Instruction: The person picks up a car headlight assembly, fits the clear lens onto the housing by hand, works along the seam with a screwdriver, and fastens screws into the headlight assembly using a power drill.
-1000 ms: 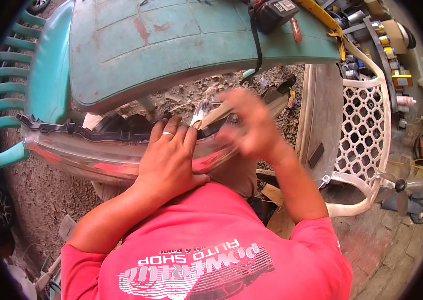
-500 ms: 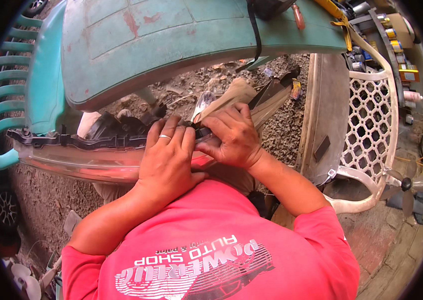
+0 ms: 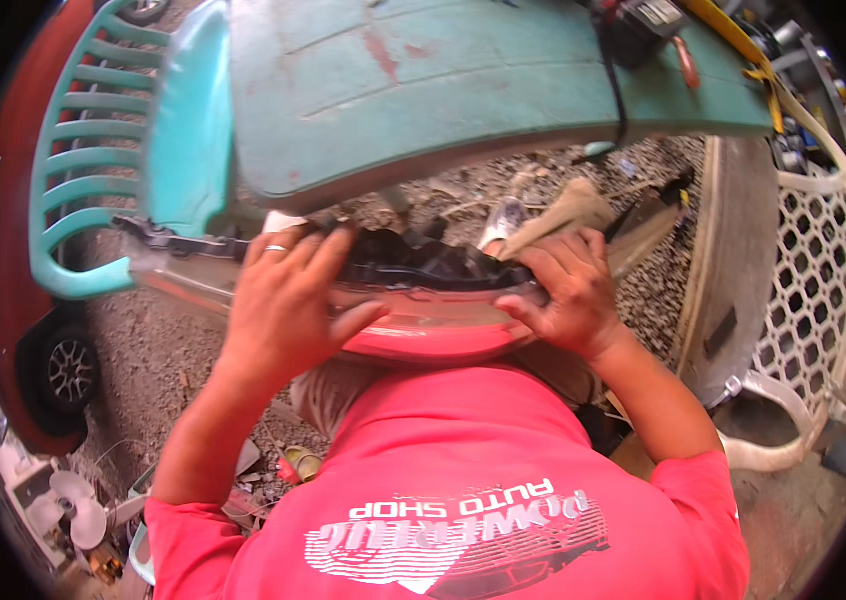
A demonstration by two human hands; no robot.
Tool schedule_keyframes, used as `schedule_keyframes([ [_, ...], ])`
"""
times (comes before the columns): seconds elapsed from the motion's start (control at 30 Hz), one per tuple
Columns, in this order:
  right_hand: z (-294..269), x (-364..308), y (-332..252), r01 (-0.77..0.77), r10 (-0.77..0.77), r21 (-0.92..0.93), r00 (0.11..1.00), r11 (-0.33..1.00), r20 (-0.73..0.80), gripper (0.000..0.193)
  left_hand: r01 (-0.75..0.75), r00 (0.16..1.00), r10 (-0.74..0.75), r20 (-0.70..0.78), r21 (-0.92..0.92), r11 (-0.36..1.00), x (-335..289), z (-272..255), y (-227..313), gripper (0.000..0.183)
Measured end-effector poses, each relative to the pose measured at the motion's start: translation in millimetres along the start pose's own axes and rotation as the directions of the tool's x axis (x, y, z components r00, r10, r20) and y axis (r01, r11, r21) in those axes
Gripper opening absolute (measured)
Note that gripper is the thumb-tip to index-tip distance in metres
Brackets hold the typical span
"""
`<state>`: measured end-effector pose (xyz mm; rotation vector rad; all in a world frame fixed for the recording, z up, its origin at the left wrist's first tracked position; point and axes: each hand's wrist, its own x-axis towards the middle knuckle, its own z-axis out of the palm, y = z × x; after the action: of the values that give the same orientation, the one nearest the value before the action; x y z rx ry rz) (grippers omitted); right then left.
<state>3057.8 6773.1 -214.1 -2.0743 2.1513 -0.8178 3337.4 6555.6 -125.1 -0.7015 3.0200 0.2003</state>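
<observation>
A long car headlight [image 3: 423, 318] with a clear, curved lens and a black housing edge lies across my lap, against my red shirt. My left hand [image 3: 288, 285], with a ring on one finger, grips it left of the middle. Its fingers reach over the black edge and its thumb points right across the lens. At the right end, my right hand [image 3: 573, 295] curls its fingers over the housing, with the thumb on the near side. The back of the housing is dark and partly hidden by my fingers.
A green table [image 3: 463, 90] stands in front, holding a dark power-tool battery [image 3: 643, 28] and an orange-handled screwdriver [image 3: 686, 62]. Green chair [image 3: 93, 150] at left, white lattice chair [image 3: 813, 250] at right. A red car [image 3: 28, 200] is parked far left on gravel.
My hands have moved apart along the headlight: the left toward its left part, the right to its right end. The view has turned left, bringing the red car in.
</observation>
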Motion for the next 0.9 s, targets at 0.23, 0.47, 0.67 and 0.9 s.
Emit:
schedule_keyframes([
  [0.23, 0, 13, -23, -0.055, 0.059, -0.045, 0.995, 0.997, 0.086, 0.076, -0.016, 0.979, -0.002, -0.203, -0.089, 0.996, -9, 14, -1, 0.069],
  [0.47, 20, 41, -66, -0.029, 0.021, 0.034, 0.974, 0.999, 0.225, 0.108, -0.045, 0.95, -0.006, -0.311, -0.159, 0.986, -13, 30, 6, 0.059],
  [0.67, 23, 33, -62, 0.065, -0.062, -0.009, 0.976, 0.998, 0.208, 0.113, -0.213, 0.856, 0.036, -0.516, -0.289, 0.933, -30, -1, -42, 0.059],
  [0.9, 25, 31, -66, 0.073, -0.071, -0.007, 0.983, 0.997, 0.168, 0.111, 0.06, 0.445, -0.842, -0.306, -0.928, 0.369, -85, -37, -240, 0.067],
])
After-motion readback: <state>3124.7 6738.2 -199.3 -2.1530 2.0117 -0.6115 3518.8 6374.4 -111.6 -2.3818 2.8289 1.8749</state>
